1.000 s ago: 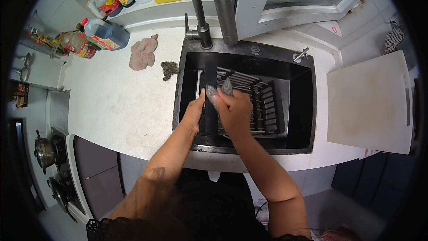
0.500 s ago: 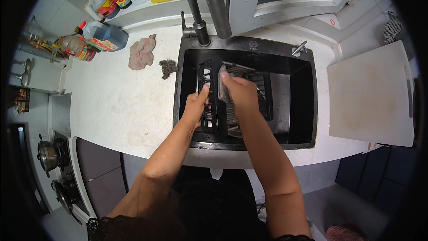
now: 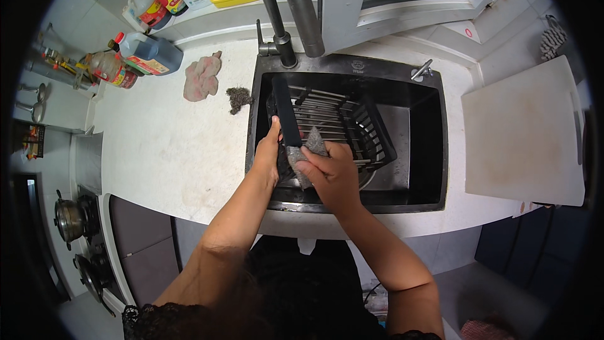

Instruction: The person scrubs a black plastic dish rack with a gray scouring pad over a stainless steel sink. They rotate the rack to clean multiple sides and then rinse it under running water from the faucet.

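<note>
A black dish rack (image 3: 287, 110) with thin metal rods lies tilted inside the black sink (image 3: 440, 157). My left hand (image 3: 267, 156) grips the rack's left side, its thumb up against the black rim and the other fingers mostly hidden behind it. In my right hand (image 3: 335, 175) is a grey scrubbing cloth (image 3: 316, 142), pinched and folded over the near end of that same rim. Under the rack's near side, part of a round, pale rim shows; I cannot make out what it belongs to.
A dark faucet (image 3: 305, 19) reaches over the sink's back edge. On the counter to the left lie a steel wool scrubber (image 3: 238, 99) and a pinkish rag (image 3: 202, 77). Bottles (image 3: 148, 53) stand at the back left. A white cutting board (image 3: 523, 135) is on the right.
The rack has tipped, so its rods and far side now show. My right hand has moved toward me with the cloth, from the rack's upper part to the rim's near end.
</note>
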The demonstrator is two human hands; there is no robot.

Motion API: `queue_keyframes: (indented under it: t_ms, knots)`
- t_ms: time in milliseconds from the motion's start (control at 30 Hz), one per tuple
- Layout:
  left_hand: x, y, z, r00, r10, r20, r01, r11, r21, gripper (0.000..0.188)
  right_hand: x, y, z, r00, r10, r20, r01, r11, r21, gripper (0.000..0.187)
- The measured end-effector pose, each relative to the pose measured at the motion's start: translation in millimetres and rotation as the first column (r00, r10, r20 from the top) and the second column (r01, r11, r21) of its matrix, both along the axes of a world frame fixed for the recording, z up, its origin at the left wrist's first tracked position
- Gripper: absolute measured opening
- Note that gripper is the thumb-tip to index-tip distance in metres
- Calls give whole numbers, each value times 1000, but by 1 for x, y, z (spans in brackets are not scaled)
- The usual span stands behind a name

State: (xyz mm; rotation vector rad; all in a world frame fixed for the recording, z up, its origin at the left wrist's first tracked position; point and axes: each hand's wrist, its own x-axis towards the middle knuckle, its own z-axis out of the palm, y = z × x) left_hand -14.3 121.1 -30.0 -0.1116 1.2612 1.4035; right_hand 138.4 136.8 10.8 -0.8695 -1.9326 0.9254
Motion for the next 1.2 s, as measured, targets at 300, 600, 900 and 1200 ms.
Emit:
queue_keyframes:
  t_ms: [300, 600, 900, 1200]
  knots:
    - [-10, -10, -12, 1000, -11, -20, 12, 999, 52, 57, 19, 3, -2, 999, 3, 47, -21, 918, 396, 32]
    - [-16, -23, 19, 980, -177, -87, 181, 983, 42, 56, 56, 76, -21, 958, -235, 164, 168, 924, 343, 29]
    - [2, -37, 37, 949, -297, -107, 304, 951, 63, 57, 39, 119, -38, 893, -54, 448, -108, 938, 329, 31]
    - [-5, -41, 21, 933, -308, -186, 325, 943, 71, 54, 16, 106, -36, 946, -6, 323, -100, 945, 311, 29]
